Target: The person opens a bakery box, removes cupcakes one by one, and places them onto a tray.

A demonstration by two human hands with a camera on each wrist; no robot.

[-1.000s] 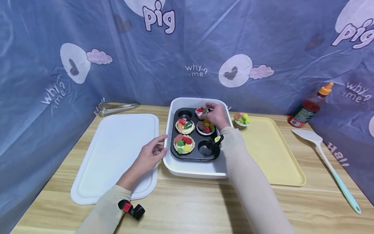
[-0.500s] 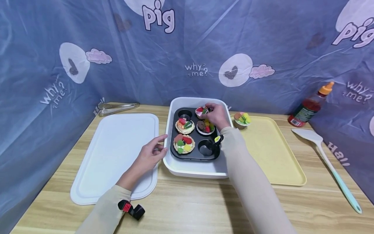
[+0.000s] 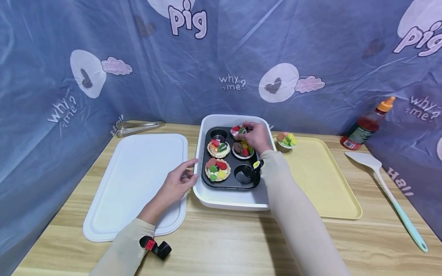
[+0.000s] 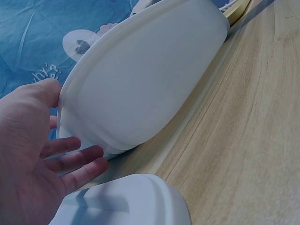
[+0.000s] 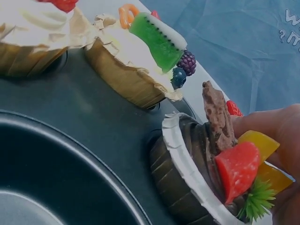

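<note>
Nothing visibly differs from before: my right hand still pinches the red-topped cupcake; my left hand, fingers loose, still touches the white bin.

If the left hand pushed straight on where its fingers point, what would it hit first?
The left hand would first meet the left wall of the white bin. It looks to be at the rim already, though exact contact is hard to judge.

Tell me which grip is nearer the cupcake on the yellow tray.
Right. The right grip is just left of the cupcake, over the black muffin pan; the left grip is farther away, at the left rim of the white bin.
</note>
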